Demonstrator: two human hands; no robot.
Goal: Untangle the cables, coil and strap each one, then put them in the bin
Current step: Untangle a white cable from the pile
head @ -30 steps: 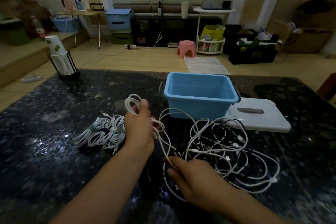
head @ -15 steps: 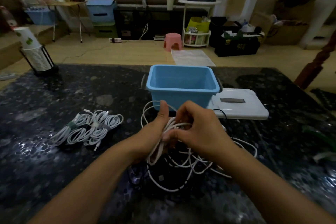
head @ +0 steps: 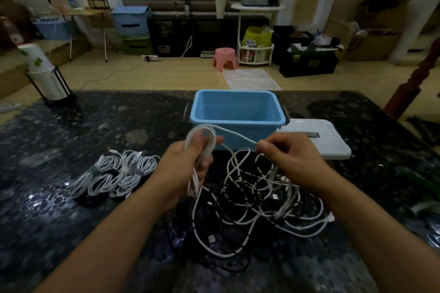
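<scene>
My left hand (head: 188, 166) grips a coil of white cable (head: 202, 140) held above the table. A strand of that cable runs right to my right hand (head: 290, 159), which pinches it between thumb and fingers. Under both hands lies a tangle of white and black cables (head: 252, 207) on the dark table. Three coiled, strapped white cables (head: 114, 173) lie to the left. The blue bin (head: 238, 114) stands behind my hands and looks empty.
The bin's white lid (head: 328, 143) lies to the right of the bin. A stack of paper cups in a black holder (head: 45, 78) stands at the table's far left corner. A wooden chair post (head: 414, 78) rises at the right edge.
My hands, close together half a second ago, have moved apart. The right hand has drawn a strand out to the right, and the left hand has lifted the coil.
</scene>
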